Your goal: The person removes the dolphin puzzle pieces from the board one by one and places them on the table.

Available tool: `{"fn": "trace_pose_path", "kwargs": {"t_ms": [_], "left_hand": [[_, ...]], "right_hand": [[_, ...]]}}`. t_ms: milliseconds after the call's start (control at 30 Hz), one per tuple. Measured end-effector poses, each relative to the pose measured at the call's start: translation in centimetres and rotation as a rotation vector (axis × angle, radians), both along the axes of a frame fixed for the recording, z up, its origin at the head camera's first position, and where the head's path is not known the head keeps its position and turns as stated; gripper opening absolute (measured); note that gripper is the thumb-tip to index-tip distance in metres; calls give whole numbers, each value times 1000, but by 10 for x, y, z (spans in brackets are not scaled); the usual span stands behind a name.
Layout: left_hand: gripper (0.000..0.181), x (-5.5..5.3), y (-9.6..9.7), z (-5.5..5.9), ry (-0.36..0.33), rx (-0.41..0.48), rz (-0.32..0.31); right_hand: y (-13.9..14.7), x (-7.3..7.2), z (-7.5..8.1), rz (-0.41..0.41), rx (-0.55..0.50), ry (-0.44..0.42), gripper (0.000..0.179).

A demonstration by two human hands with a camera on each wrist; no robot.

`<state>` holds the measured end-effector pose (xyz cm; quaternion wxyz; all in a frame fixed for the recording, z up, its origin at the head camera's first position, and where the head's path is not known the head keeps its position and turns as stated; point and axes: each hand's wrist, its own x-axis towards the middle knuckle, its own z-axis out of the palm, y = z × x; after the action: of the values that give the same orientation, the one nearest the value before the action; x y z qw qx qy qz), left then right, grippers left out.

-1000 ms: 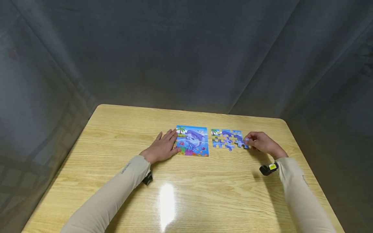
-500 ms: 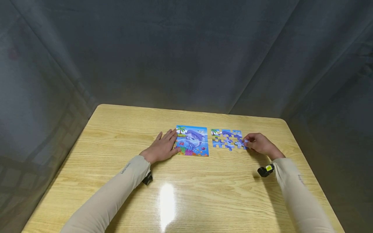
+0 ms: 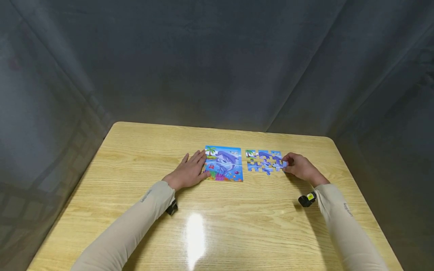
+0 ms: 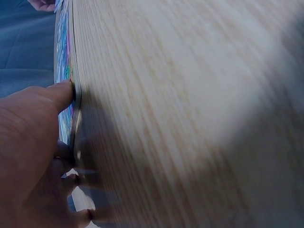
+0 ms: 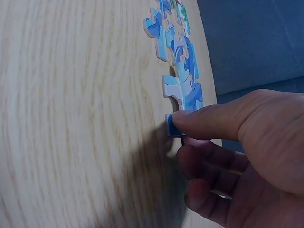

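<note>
A square dolphin picture [image 3: 223,162] lies flat on the table. My left hand [image 3: 188,174] rests palm down with straight fingers at its left side, the thumb over the picture's lower left edge in the left wrist view. To its right is a partly joined jigsaw puzzle [image 3: 270,154] with the same dolphin and palm tree, gaps showing between pieces. My right hand [image 3: 301,166] pinches a blue puzzle piece [image 5: 171,127] between thumb and index finger at the jigsaw's lower right corner. The thumb covers part of that piece.
The wooden table [image 3: 237,222] has rounded far corners and a bright glare spot in front. Grey curtains [image 3: 210,67] hang behind it and along both sides. A wrist camera [image 3: 307,199] sits under the right wrist.
My right hand has moved slightly left with the puzzle piece, bringing it against the jigsaw's right side. The left hand and the dolphin picture have stayed where they were.
</note>
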<state>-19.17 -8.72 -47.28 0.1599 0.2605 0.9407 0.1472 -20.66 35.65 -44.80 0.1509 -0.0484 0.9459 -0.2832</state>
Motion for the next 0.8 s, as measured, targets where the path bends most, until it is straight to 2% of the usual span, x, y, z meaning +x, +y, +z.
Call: {"fn": "trace_pose_path", "kwargs": {"t_ms": [267, 667, 800], "left_hand": [[81, 0, 1, -3, -1, -5, 4], [82, 0, 0, -1, 3, -18, -1], [82, -1, 1, -1, 10, -24, -6]], "right_hand": [[0, 1, -1, 28, 18, 13, 30], [-2, 2, -1, 44, -13, 26, 27], [-8, 2, 1, 57, -43, 54, 25]]}}
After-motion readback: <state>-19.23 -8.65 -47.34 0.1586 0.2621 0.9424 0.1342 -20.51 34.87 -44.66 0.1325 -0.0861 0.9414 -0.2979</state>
